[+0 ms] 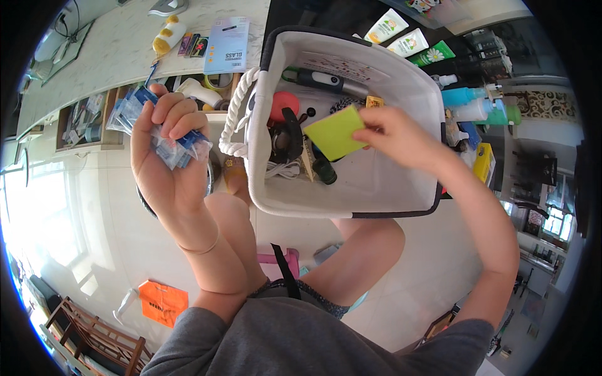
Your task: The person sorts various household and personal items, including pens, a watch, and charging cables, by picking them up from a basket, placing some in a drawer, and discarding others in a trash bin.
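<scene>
My left hand [171, 127] is raised left of the basket, its fingers closed on a bunch of small clear and blue plastic packets [181, 148]. My right hand [392, 134] reaches over the white fabric basket [400, 183] and pinches a yellow-green square pad [335, 133] by its right edge. In the basket lie a black and silver cylinder with a green loop [324, 80], a round red item [284, 106], a coiled white cable [283, 169], a dark green small bottle [324, 170] and a black strap [292, 134]. A white rope handle [235, 113] hangs on its left side.
Open drawers [89, 122] with small items project below the marble-look counter [117, 42]. On the counter lie a boxed glass screen protector [227, 44] and a plush charm [169, 36]. Tubes [385, 26] and pump bottles [463, 96] stand beyond the basket. An orange bag [163, 303] lies on the floor.
</scene>
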Demonstrator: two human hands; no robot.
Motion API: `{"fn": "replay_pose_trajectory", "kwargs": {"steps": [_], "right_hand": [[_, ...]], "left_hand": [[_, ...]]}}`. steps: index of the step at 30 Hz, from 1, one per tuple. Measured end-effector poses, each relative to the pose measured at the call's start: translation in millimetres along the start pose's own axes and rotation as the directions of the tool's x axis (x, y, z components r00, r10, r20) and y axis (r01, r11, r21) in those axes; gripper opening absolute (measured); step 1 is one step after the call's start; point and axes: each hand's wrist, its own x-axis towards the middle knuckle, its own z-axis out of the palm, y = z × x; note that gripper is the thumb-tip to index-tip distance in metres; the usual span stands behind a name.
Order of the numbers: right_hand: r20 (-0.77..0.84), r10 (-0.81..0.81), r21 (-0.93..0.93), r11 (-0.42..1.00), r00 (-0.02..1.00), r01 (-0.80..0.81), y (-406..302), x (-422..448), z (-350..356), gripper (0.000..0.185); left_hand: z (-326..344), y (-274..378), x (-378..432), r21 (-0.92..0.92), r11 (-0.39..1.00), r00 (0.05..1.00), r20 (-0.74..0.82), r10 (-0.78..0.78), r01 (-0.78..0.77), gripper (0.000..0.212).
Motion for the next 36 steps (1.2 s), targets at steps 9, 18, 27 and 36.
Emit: {"fn": "replay_pose_trajectory", "kwargs": {"steps": [9, 18, 27, 36], "right_hand": [[0.183, 0.198, -0.469, 0.878, 0.963, -0.091, 11, -24, -36, 0.024], [-0.123, 0.044, -0.442, 0.892, 0.991, -0.095, -45, 60, 64, 0.043], [0.131, 0.007, -0.381, 0.924, 0.991, 0.044, 2, 22, -27, 0.033], [-0.14, -0.394, -0.455, 0.84, 0.908, 0.295, -20, 63, 35, 0.045]], "left_hand": [[-1, -1, 1, 0.12, 0.992, 0.998, -0.022, 0.052, -0.049, 0.03], [-3, -2, 1, 0.26, 0.961, 0.996, 0.013, 0.092, -0.092, 0.033], [-4, 1, 1, 0.269, 0.954, 0.991, 0.053, 0.122, -0.132, 0.025], [-7, -5, 6, 0.088, 0.996, 0.998, 0.07, -0.009, 0.002, 0.01]]}}
